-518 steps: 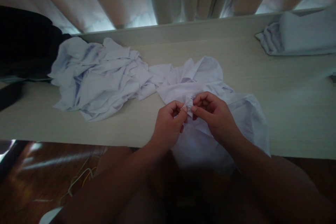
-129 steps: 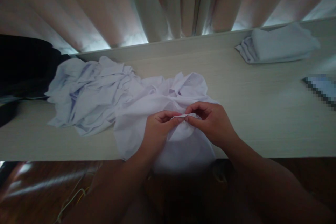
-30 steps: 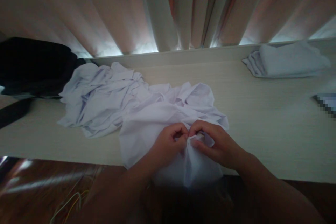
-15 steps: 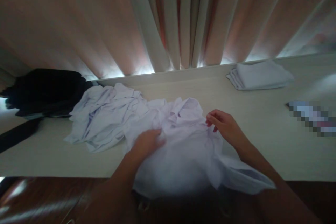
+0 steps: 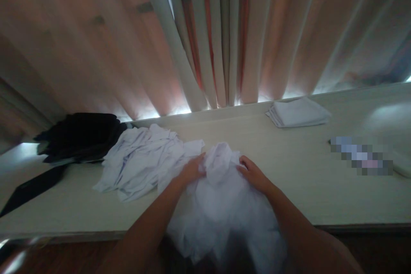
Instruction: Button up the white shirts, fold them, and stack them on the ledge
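A white collared shirt (image 5: 224, 197) lies over the table's front edge, its collar pointing away from me and its lower part hanging toward my body. My left hand (image 5: 193, 168) grips the fabric just left of the collar, fingers closed on it. On the collar's other side, my right hand (image 5: 253, 174) pinches the shoulder cloth between thumb and fingers. The lower part of the shirt is blurred and partly in shadow. Close by my left forearm spreads a crumpled heap of white shirts (image 5: 138, 162).
Behind the heap sits a pile of black clothes (image 5: 86, 137), with a dark flat strip (image 5: 35, 186) in front. A folded white garment (image 5: 298, 112) lies at the back right of the pale table (image 5: 305, 180). Farther right is a pixelated flat item (image 5: 359, 154). Curtains (image 5: 212, 43) hang behind.
Both hands have come to either side of the collar, and the right one now holds the cloth. The shirt is drawn together and hangs straighter. My view has tilted up.
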The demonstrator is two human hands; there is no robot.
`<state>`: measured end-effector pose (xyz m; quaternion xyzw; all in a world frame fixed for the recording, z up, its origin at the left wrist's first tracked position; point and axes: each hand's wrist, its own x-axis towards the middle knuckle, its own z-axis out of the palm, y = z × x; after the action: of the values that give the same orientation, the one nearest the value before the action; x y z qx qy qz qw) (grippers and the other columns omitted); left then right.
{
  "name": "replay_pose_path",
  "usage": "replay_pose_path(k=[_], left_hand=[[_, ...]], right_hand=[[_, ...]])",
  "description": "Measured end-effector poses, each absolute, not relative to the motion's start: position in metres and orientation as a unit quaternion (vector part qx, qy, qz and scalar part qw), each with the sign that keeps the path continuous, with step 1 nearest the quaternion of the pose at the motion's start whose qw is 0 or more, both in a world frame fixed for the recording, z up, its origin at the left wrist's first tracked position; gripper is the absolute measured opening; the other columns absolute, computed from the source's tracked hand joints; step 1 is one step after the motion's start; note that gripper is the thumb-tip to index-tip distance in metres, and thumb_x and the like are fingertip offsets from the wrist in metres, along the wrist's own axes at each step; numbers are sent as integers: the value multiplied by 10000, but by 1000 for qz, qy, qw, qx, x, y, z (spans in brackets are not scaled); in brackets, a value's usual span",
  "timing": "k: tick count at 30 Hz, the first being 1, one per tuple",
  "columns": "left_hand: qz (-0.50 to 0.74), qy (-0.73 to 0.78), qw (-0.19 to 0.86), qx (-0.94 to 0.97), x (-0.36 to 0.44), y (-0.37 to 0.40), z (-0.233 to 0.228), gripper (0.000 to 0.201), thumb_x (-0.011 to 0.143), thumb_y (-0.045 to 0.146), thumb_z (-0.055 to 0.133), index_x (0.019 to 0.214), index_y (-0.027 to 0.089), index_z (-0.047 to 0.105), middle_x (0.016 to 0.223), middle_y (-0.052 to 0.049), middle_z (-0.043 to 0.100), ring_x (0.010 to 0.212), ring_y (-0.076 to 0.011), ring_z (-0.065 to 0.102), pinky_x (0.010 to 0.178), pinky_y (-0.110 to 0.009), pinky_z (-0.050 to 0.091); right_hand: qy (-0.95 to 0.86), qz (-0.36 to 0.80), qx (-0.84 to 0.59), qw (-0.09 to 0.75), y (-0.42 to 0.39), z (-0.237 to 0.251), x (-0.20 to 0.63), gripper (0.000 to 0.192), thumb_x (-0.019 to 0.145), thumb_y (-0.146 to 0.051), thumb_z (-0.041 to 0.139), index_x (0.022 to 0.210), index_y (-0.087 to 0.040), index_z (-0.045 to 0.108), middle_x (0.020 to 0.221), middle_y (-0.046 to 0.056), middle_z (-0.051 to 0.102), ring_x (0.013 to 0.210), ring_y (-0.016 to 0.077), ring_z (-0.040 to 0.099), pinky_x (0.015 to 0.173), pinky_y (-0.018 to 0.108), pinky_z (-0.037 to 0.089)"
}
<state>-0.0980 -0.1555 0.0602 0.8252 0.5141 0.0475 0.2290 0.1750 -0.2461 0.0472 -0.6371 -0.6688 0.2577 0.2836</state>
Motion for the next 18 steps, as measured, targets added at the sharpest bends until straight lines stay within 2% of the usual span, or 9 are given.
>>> replay_pose_path(k=[4,9,10,12,14,16,18], left_hand=[[14,509,225,831,-114,-144,56,521,858,412,618,1325,184,584,1294,-104,658,1189,-246,591,1031,-337,416],[-31,550,186,814,-177,-148,77,355,860,434,541,1046,173,696,1180,-123,697,1140,-305,600,1020,-403,407],[-42,561,183,806,-189,-152,81,342,845,440,549,996,174,701,1136,-124,708,1099,-312,617,994,-409,422],[-56,577,182,794,-206,-161,86,339,803,452,589,957,172,701,1106,-131,715,1059,-321,632,965,-408,438],[-48,595,176,783,-207,-172,83,422,790,457,611,1083,160,678,1244,-155,671,1171,-334,590,1018,-405,408],[-24,615,170,770,-197,-180,74,591,822,467,589,1314,140,560,1461,-178,522,1355,-328,460,1107,-396,331],[-12,632,178,754,-182,-184,66,709,842,471,577,1431,101,443,1545,-209,414,1425,-325,386,1138,-394,297]], right_hand=[[-657,235,-657,286,-255,57,202,304,1014,-405,274,974,-200,495,1008,50,633,931,172,589,818,276,464],[-600,207,-747,196,-271,47,237,222,938,-279,412,1041,-150,560,906,129,661,860,247,621,793,365,451],[-590,199,-762,178,-274,45,237,252,919,-246,428,1095,-134,569,960,166,666,902,272,629,809,392,448],[-589,173,-773,158,-277,41,228,376,915,-227,437,1264,-128,533,1215,229,617,1114,323,590,907,447,425],[-616,152,-758,151,-273,40,207,482,963,-282,407,1431,-167,421,1480,198,459,1348,316,439,1047,466,354],[-649,143,-734,140,-263,40,183,533,1017,-355,338,1529,-214,295,1599,125,335,1454,259,311,1137,439,280],[-662,142,-726,119,-250,41,163,543,1047,-389,267,1566,-237,221,1604,116,337,1445,246,337,1145,447,286]])
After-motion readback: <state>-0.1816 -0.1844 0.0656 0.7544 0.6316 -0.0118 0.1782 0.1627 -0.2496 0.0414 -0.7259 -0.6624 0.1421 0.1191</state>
